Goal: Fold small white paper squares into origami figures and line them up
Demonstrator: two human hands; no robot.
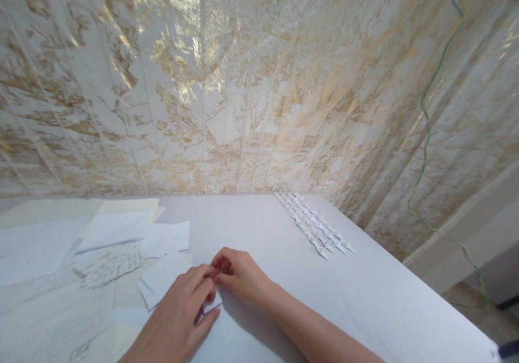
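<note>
My left hand (184, 303) and my right hand (241, 274) meet over the white table, their fingertips close together. Between them is a small folded piece of white paper (211, 302), mostly covered by the fingers. The left thumb and fingers hold its lower part. At its upper edge the right thumb and forefinger are pinched; the exact fold there is hidden. Just beyond the left hand lie loose white paper sheets (166, 274), partly overlapping.
Several rows of small folded paper figures (312, 222) stand at the table's back right. Papers with writing (111, 265) spread over the left side. A gold-patterned wall (227, 109) rises behind the white table (365, 292). A green cord (425, 119) hangs at the right.
</note>
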